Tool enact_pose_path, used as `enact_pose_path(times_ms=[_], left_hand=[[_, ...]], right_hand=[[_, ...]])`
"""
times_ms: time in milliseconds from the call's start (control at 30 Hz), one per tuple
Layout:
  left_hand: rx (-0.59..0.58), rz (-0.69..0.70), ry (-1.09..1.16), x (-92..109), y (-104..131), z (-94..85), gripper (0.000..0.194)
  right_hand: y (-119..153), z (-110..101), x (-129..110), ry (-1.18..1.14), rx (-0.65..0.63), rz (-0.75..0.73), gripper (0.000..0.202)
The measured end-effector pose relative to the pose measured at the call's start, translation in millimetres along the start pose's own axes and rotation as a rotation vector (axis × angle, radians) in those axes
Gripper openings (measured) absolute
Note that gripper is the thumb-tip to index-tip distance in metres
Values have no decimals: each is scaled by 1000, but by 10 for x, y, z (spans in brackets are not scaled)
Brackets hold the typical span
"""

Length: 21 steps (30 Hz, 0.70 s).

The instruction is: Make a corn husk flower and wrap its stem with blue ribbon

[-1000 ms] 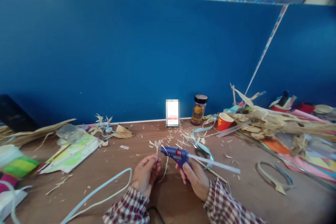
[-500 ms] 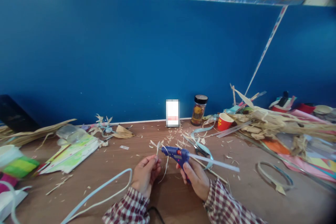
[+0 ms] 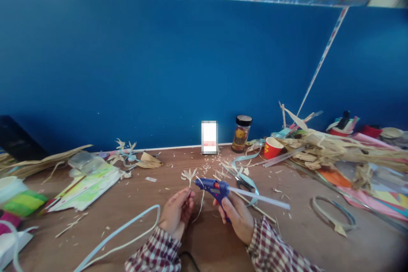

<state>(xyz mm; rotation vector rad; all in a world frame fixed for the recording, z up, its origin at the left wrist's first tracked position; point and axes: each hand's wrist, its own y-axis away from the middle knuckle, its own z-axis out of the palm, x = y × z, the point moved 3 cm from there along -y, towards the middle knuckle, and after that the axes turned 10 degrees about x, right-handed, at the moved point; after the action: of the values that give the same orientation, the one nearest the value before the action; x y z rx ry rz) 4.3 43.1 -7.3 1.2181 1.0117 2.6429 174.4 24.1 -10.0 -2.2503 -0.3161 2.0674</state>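
Between thumb and fingers, my left hand (image 3: 177, 211) pinches the stem of a small pale flower (image 3: 190, 175) that looks made of dried husk strips. Its petals fan out above the fingertips. My right hand (image 3: 236, 216) is wrapped round the handle of a blue glue gun (image 3: 211, 188), its nozzle pointing left at the flower's base. Whether nozzle and flower touch, I cannot tell. A long clear glue stick (image 3: 259, 198) sticks out of the gun's back. Behind the gun lie scissors (image 3: 245, 183) and a light blue ribbon (image 3: 255, 193).
Pale scraps litter the brown table (image 3: 127, 229). A lidded jar (image 3: 242, 136) and red paper cup (image 3: 273, 148) stand at the back. Dried husks (image 3: 321, 148) are heaped at right, near a headband-like hoop (image 3: 318, 210). A painted sheet (image 3: 86, 189) and looped band (image 3: 117, 229) lie left.
The flower has turned in my left fingers, and its petals now face me more openly, spread in a fan. The glue gun has stayed nearly in place.
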Motion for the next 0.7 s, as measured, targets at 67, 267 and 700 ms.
enact_pose_path(times_ms=[67, 267, 700], left_hand=[[1, -9, 8, -4, -2, 4, 14], [1, -24, 18, -19, -6, 1, 15], [52, 122, -117, -4, 3, -11, 10]], right_hand=[[-2, 0, 1, -2, -2, 6, 42], [1, 5, 19, -9, -10, -5, 40], [8, -6, 16, 42, 3, -18, 40]])
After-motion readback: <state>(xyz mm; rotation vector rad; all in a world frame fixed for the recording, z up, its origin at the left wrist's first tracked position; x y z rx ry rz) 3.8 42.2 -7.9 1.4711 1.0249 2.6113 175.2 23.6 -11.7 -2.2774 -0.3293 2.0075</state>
